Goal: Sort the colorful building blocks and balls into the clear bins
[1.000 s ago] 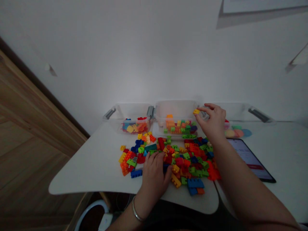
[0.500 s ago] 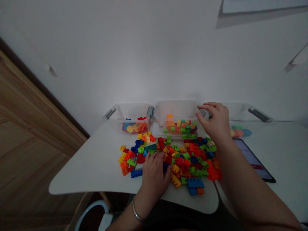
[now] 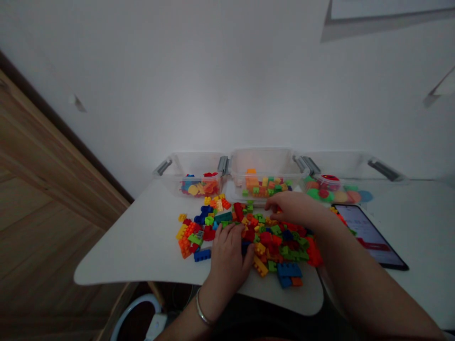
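Note:
A spread heap of toy building bricks (image 3: 275,240) in red, green, yellow, orange and blue covers the middle of the white table. My left hand (image 3: 229,253) lies palm down on the heap's near left part, fingers stretched out, a dark blue brick partly under it. Over the far right part of the heap, my right hand (image 3: 293,208) reaches down, its fingers bent and apart, with red showing between thumb and fingers. Just behind it stands the middle clear box (image 3: 263,158), with mixed bricks inside.
A left clear box (image 3: 195,161) holds small coloured pieces; a right clear box (image 3: 341,163) holds round coloured discs. The boxes stand along the wall. A phone (image 3: 373,237) lies lit on the right side, partly behind my right forearm. The table's front edge is curved.
My right hand has come down and left, from in front of the right box to the far side of the brick heap. The left hand has stayed in place.

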A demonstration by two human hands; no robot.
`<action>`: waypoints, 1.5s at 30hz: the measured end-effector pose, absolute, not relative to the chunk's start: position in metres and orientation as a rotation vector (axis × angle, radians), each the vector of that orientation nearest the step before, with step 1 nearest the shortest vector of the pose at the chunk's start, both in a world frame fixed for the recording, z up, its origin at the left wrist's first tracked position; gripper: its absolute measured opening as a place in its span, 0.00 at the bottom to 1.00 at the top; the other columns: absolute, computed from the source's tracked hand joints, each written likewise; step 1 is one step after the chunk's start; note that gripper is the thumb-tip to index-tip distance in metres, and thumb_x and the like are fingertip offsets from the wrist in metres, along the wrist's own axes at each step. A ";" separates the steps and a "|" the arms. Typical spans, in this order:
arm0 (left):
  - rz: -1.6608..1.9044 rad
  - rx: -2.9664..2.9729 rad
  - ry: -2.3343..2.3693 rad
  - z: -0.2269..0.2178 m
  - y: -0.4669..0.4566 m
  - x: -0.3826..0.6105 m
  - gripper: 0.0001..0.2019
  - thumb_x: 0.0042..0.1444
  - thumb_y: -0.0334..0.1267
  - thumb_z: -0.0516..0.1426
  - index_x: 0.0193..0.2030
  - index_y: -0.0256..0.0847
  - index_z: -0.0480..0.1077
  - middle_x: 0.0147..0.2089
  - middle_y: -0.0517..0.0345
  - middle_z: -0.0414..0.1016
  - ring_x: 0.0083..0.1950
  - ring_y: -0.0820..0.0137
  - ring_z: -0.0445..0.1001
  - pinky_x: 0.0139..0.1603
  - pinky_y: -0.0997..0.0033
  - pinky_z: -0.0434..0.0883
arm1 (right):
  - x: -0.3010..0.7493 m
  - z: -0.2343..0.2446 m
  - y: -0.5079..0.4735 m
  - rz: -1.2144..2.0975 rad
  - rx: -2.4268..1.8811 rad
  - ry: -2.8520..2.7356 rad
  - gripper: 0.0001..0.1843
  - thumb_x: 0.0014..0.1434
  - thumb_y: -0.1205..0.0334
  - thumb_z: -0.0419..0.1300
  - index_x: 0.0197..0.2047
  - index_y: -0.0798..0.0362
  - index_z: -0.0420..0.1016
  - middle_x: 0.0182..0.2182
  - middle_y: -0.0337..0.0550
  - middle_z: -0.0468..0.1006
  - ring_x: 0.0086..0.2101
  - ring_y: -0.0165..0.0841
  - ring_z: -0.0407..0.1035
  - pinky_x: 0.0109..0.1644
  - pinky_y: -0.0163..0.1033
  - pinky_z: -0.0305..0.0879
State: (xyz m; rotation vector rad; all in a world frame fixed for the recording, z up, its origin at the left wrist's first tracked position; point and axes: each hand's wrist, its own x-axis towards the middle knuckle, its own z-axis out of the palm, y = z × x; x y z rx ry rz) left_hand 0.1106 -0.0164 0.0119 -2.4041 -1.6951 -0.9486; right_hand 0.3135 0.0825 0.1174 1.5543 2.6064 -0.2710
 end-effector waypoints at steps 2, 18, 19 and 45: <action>-0.958 -2.394 -1.688 0.012 -0.017 0.111 0.18 0.58 0.36 0.56 0.55 0.34 0.66 0.53 0.45 0.76 0.56 0.53 0.72 0.62 0.40 0.64 | 0.309 0.113 0.083 -0.264 1.541 2.592 0.17 0.54 0.60 0.60 0.48 0.45 0.79 0.45 0.42 0.82 0.44 0.39 0.75 0.42 0.38 0.67; -0.978 -2.402 -1.684 0.011 -0.016 0.111 0.19 0.58 0.36 0.56 0.55 0.34 0.66 0.53 0.46 0.76 0.56 0.54 0.71 0.63 0.40 0.63 | 0.304 0.096 0.092 -0.232 1.540 2.525 0.18 0.53 0.55 0.61 0.47 0.46 0.80 0.42 0.45 0.82 0.40 0.40 0.76 0.39 0.38 0.67; -0.979 -2.402 -1.683 0.011 -0.016 0.111 0.19 0.58 0.36 0.56 0.55 0.34 0.66 0.53 0.46 0.76 0.56 0.54 0.71 0.63 0.40 0.63 | 0.303 0.095 0.092 -0.222 1.542 2.523 0.18 0.53 0.55 0.60 0.47 0.46 0.80 0.42 0.45 0.82 0.40 0.40 0.76 0.39 0.38 0.67; -0.974 -2.399 -1.693 0.010 -0.016 0.111 0.19 0.58 0.37 0.56 0.56 0.36 0.66 0.54 0.45 0.76 0.57 0.53 0.71 0.63 0.39 0.63 | 0.314 0.130 0.067 0.203 1.841 3.427 0.11 0.58 0.60 0.59 0.45 0.51 0.73 0.37 0.43 0.78 0.31 0.31 0.70 0.36 0.37 0.64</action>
